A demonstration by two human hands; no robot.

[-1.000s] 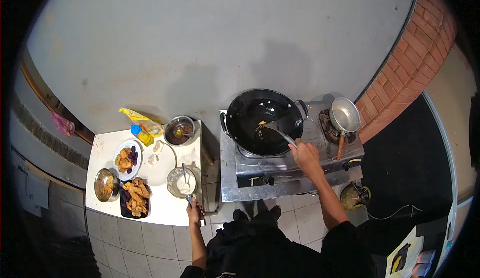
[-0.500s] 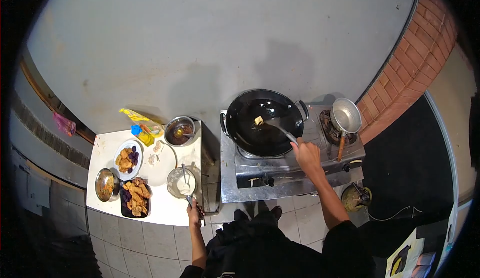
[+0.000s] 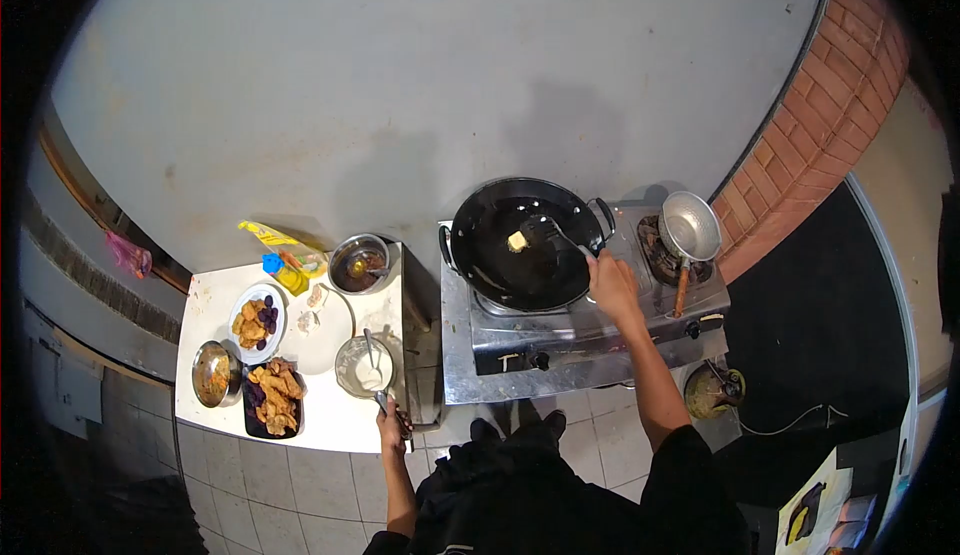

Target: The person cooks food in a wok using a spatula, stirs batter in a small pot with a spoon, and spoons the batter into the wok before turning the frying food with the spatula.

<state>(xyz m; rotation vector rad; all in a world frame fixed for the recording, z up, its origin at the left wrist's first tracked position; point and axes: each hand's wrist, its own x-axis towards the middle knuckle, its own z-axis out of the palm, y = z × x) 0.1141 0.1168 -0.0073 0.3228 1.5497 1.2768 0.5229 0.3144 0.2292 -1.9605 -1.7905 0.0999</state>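
My right hand (image 3: 612,283) is closed round the handle of a spatula (image 3: 572,240), whose dark blade lies inside the black wok (image 3: 490,280). Just left of the blade, a small pale-yellow piece of food (image 3: 517,242) sits in the dark, shiny oil. Over at the side table, my left hand (image 3: 392,425) grips a metal utensil (image 3: 381,400) with a dark handle; its exact kind I cannot tell. That utensil's upper end overlaps the rim of a bowl of white batter (image 3: 358,383). A spoon (image 3: 369,340) leans in the same bowl.
Right of the wok, a saucepan (image 3: 692,223) rests on the second burner of the stove (image 3: 590,360). The white table (image 3: 335,425) holds a plate of fried pieces (image 3: 232,327), a black tray of fried food (image 3: 277,433), metal bowls (image 3: 340,245) and a yellow bottle (image 3: 291,277).
The spatula blade has turned and shifted slightly up, away from the yellow piece, which now shows a flatter face. My left hand stays by the batter bowl.
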